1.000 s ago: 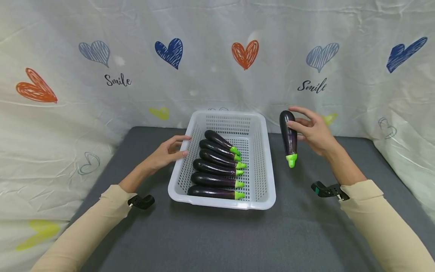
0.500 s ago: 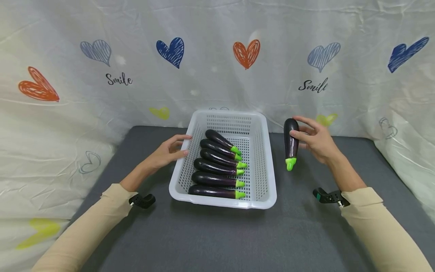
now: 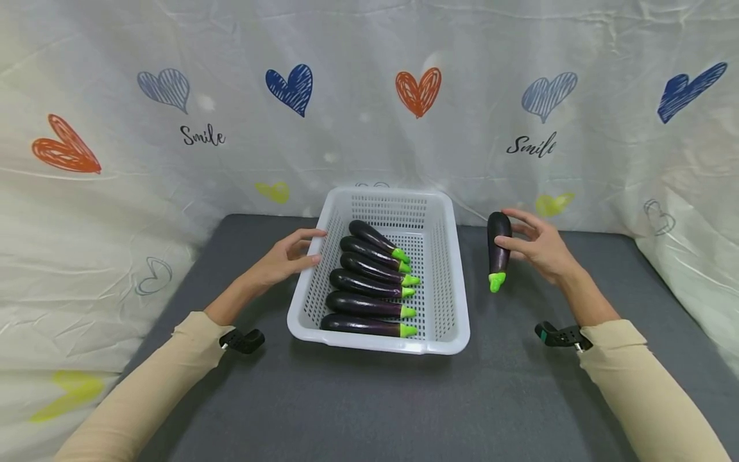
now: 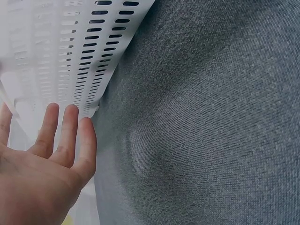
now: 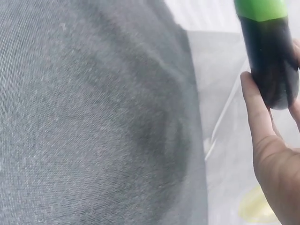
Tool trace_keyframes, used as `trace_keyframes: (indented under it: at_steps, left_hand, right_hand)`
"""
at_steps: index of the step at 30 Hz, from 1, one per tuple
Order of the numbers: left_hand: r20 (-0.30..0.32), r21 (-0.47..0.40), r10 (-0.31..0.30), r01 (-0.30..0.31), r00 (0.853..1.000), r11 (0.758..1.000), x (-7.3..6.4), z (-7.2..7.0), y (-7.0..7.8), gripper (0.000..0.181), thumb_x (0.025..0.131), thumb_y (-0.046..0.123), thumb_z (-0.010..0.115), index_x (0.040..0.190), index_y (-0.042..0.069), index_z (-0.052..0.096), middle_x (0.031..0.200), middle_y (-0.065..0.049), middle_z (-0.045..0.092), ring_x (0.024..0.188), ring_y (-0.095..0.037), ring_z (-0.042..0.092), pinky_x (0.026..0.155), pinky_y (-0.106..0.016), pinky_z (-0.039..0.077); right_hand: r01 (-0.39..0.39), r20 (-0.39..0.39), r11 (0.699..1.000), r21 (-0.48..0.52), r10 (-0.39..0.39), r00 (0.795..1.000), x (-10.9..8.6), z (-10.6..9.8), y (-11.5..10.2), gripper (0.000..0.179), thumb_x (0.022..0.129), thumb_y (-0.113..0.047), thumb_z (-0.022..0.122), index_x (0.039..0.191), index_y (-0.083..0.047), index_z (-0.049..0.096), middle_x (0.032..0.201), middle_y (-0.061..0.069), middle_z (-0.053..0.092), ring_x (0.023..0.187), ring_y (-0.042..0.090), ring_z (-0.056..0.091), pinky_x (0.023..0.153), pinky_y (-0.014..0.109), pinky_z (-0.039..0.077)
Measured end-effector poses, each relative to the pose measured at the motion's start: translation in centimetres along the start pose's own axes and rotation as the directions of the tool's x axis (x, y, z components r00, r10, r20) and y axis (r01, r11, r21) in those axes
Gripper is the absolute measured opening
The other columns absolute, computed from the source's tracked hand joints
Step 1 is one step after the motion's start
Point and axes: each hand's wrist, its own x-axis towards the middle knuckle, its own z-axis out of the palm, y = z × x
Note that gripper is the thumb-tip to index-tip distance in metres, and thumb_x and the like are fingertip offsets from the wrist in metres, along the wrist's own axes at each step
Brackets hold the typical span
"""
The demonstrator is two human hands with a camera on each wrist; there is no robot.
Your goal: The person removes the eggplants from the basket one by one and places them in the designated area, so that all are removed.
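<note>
A white plastic basket (image 3: 458, 295) with slotted walls holds several dark eggplants (image 3: 364, 283) with bright green caps, lying side by side with the caps to the right. At its left rim is my left hand (image 3: 281, 260), fingers loosely extended; in the left wrist view the left hand (image 4: 51, 164) is beside the slotted wall, palm showing. To the right of the basket, my right hand (image 3: 541, 247) pinches one eggplant (image 3: 498, 247) between thumb and fingers, green cap pointing toward me. The right wrist view shows this eggplant (image 5: 269, 56) close up; whether it touches the table cannot be told.
A dark grey cloth-covered table (image 3: 369, 404) lies under the basket. Behind it and at both sides hangs a pale curtain (image 3: 346, 141) printed with hearts and lettering. Black straps (image 3: 242, 342) sit on both wrists.
My right hand has moved down and slightly right with the eggplant, closer to the tabletop. The left hand, the basket and the eggplants in it look still.
</note>
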Motion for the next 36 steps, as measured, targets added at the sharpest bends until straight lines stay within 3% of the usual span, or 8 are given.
trace_keyframes:
  at_steps: [6,16,25,36]
  left_hand:
    - [-0.002,0.002,0.006,-0.006,1.000,1.000,0.0,-0.1,-0.2,0.057,0.102,0.012,0.065,0.154,0.015,0.042,0.140,-0.022,0.048,0.118,-0.037,0.057,0.089,-0.051,0.053]
    - [0.005,-0.008,-0.007,0.007,1.000,1.000,-0.1,-0.1,-0.2,0.057,0.102,0.013,0.065,0.154,0.015,0.041,0.140,-0.022,0.048,0.118,-0.037,0.058,0.092,-0.054,0.051]
    - [0.010,-0.009,-0.014,0.014,1.000,1.000,-0.1,-0.1,0.0,0.057,0.102,0.013,0.064,0.154,0.015,0.040,0.140,-0.023,0.049,0.117,-0.037,0.058,0.092,-0.056,0.050]
    - [0.011,-0.013,-0.017,0.017,1.000,1.000,-0.1,0.0,0.1,0.057,0.103,0.012,0.064,0.154,0.015,0.040,0.139,-0.023,0.049,0.117,-0.037,0.058,0.091,-0.052,0.052]
  right_hand:
    - [0.000,0.000,0.993,-0.120,0.000,1.000,0.5,-0.2,1.3,0.069,0.097,-0.008,0.072,0.158,-0.013,0.039,0.148,0.022,0.037,0.112,0.013,0.059,0.082,0.029,0.056]
    - [-0.037,0.005,0.981,-0.190,0.038,0.999,1.6,0.0,2.2,0.075,0.095,-0.017,0.076,0.158,-0.012,0.037,0.151,0.024,0.037,0.112,0.015,0.058,0.084,0.028,0.054]
    - [-0.088,-0.004,0.963,-0.253,0.090,0.996,2.8,0.5,2.6,0.078,0.095,-0.022,0.077,0.159,-0.011,0.034,0.154,0.025,0.033,0.132,0.038,0.044,0.093,0.038,0.051]
    - [-0.122,0.037,0.961,-0.248,0.135,0.990,3.6,1.4,2.2,0.080,0.095,-0.015,0.076,0.159,-0.003,0.029,0.154,0.030,0.030,0.134,0.043,0.040,0.091,0.032,0.052]
